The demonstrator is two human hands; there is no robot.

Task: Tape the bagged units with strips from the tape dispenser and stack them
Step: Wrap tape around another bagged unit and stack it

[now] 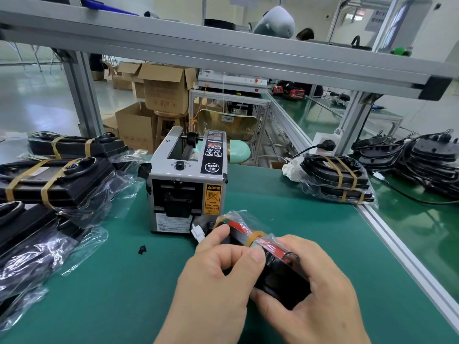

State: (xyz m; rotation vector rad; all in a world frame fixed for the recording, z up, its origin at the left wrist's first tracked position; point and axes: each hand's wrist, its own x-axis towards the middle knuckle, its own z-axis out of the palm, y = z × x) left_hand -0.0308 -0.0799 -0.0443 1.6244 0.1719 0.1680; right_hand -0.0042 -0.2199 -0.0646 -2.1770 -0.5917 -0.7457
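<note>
Left hand [218, 266]: fingers curled in a narrow grip on the bagged unit; the thumb [257, 256] lies on the clear film just below a tape strip, and the forefinger [221, 233] reaches along the unit's far side.
Right hand [315, 289]: fingers curled round the near end of the same unit, wrapping it from below and from the right.
Bagged unit [283, 274]: black with a red part, in a clear bag, held tilted between the fingers of both hands above the mat and not lying on it.
Tape strip [257, 237]: tan, wrapped round the bag just beyond the left thumb tip.
Second strip [218, 220]: tan, curving round the far end of the bag, just beyond the left forefinger.
White connector [198, 235]: pokes out of the unit's far end, just left of the left forefinger.
Tape dispenser [186, 180]: grey box standing on the mat straight beyond the fingers, its outlet facing them, near the unit's far end.
Taped stack on the left [57, 180]: well left of the left fingers, with two tan bands.
Loose bagged units [29, 244]: piled left of the left hand, no tape seen on them.
Taped stack on the right [335, 180]: beyond and right of the right fingers.
Bare units [427, 155]: a cabled pile farther right.
Black scrap [142, 250]: on the green mat [111, 294], left of the left forefinger.
</note>
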